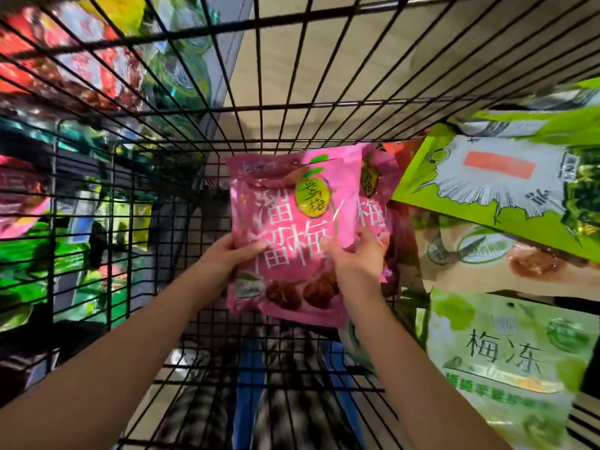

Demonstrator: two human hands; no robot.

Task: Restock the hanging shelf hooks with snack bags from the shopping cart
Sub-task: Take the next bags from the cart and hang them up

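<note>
Both bare forearms reach forward and down into the black wire shopping cart [292, 107], converging from the lower corners of the view. The 2 hands sit close together, each clamped on the same pink snack bag [285, 228].

Left hand [227, 254] grips the bag's left edge at mid-height, with the thumb laid across the front and the fingers hidden behind. Right hand [357, 254] grips the right edge at about the same height, thumb on the front, fingers curled round the side, wrist bent slightly inward.

The bag is held upright, printed face to the camera, above the cart's wire floor and toward the far end of the basket.

A second pink bag [373, 193] stands just behind and to the right, touching the first. I cannot tell if the right fingers also catch it.

Further right are a lime-green bag [487, 177], a beige bag [506, 258] and a pale green bag [506, 355], overlapping. I cannot tell whether these are inside the cart.

Through the left wire wall, blurred red and green shelf bags [65, 69] show.
</note>
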